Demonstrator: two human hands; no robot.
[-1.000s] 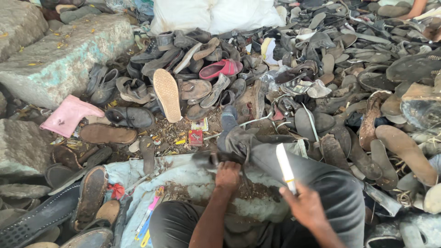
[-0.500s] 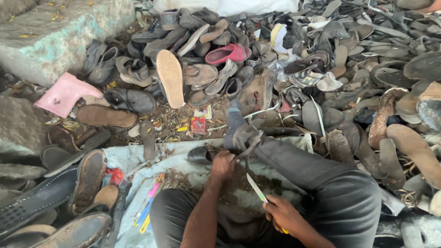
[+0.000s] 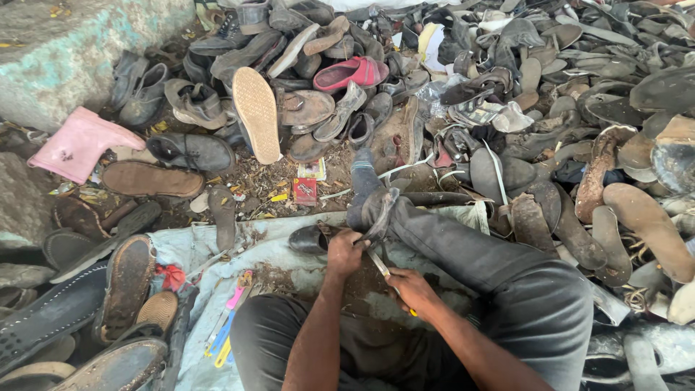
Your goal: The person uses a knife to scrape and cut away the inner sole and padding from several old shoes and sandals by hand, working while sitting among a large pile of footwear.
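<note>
Dirt ground [image 3: 275,181] strewn with scraps carries a great heap of worn shoes [image 3: 507,94]. A pale cloth [image 3: 253,246] lies spread on it, and a pink boot [image 3: 78,145] rests at its left edge

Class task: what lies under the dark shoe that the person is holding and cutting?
Under the dark shoe lies a pale blue-grey cloth strewn with dirt. The left hand grips the shoe; the right hand holds a knife. The ground beneath is covered.
</note>
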